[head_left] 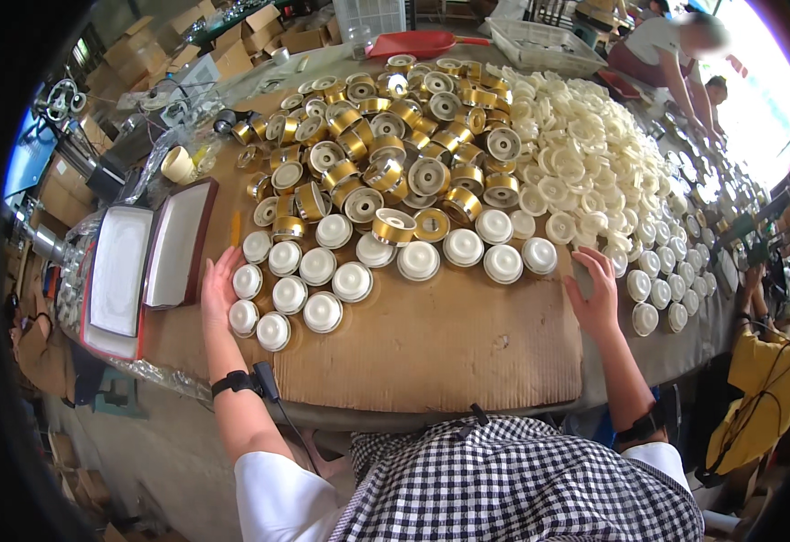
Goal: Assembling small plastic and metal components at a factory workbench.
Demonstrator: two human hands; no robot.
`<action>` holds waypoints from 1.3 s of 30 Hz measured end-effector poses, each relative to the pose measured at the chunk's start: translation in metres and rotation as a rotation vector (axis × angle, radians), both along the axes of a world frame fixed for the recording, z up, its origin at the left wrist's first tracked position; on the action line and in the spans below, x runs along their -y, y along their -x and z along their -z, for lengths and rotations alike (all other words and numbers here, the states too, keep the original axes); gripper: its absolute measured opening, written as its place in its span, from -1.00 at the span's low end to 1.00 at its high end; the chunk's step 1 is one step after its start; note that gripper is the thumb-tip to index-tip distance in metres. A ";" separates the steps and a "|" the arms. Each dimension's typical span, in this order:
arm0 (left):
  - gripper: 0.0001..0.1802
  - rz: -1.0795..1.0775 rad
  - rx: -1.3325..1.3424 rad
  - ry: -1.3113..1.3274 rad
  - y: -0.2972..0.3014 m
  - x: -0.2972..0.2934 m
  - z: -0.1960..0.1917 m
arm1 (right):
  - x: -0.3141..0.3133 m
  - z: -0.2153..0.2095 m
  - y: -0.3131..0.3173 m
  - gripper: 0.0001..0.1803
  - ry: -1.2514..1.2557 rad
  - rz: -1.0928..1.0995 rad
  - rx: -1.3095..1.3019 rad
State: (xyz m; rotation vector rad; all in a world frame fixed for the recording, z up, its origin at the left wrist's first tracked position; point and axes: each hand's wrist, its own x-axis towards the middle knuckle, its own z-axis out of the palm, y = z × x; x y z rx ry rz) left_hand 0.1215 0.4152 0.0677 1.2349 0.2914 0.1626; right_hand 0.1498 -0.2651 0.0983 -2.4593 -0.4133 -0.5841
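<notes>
My left hand (219,294) rests on its edge at the left side of the cardboard sheet, fingers stretched out, touching or nearly touching the outermost white-topped round caps (247,282). On the right, my right hand (597,294) is open, thumb apart from the fingers, beside the last white-topped cap (540,256) and the foot of a heap of white plastic rings (585,154). Neither hand holds anything. Between them several white-topped caps stand in a loose band. Behind these lies a large pile of gold metal caps (386,172), tipped at many angles.
Two white-lined trays (122,271) stand left of the cardboard sheet (431,348). More white-topped caps (661,293) sit at the right. A red dustpan (410,43) and a white plastic bin (544,45) lie at the back. Other people (671,63) are at the right.
</notes>
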 end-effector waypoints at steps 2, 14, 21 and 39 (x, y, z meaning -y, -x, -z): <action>-0.12 0.058 0.031 -0.023 -0.017 0.007 0.001 | 0.001 0.004 0.005 -0.50 -0.014 0.012 -0.003; -0.15 0.065 -0.030 -0.079 -0.025 0.048 -0.005 | -0.012 0.020 0.028 -0.50 -0.084 -0.007 -0.095; -0.20 0.030 -0.039 -0.034 -0.013 0.067 -0.003 | -0.025 0.021 0.034 -0.51 -0.135 -0.064 -0.125; -0.32 -0.224 0.060 -0.128 -0.005 0.166 0.021 | -0.124 0.022 0.091 0.35 -0.159 -0.388 -0.265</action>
